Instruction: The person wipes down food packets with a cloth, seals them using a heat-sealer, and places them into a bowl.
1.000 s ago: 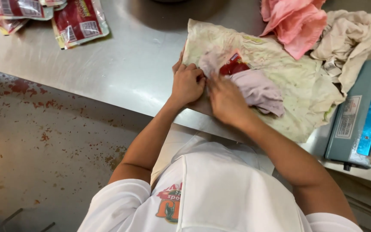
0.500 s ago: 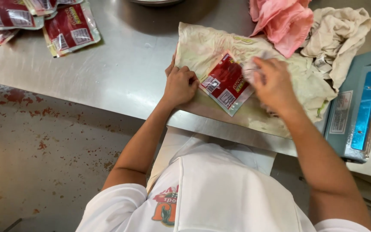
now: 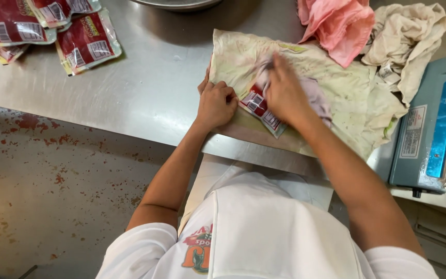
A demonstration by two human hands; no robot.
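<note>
Red pouch (image 3: 259, 106) is pinned on the stained cloth (image 3: 336, 98) by the fisted left hand (image 3: 216, 103); a rag (image 3: 313, 95) is pressed over it by the blurred, flattened right hand (image 3: 284, 92) on the counter (image 3: 145, 88).

Shirt: white short-sleeved T-shirt (image 3: 264, 237), plain fabric, sleeves ending above the elbows.
Marking: red, orange and green printed emblem (image 3: 197, 250) on chest.
Arms: bare below sleeves; no watch or gloves seen.

Steel table (image 3: 145, 88), red-spattered concrete floor (image 3: 52, 191)
</note>
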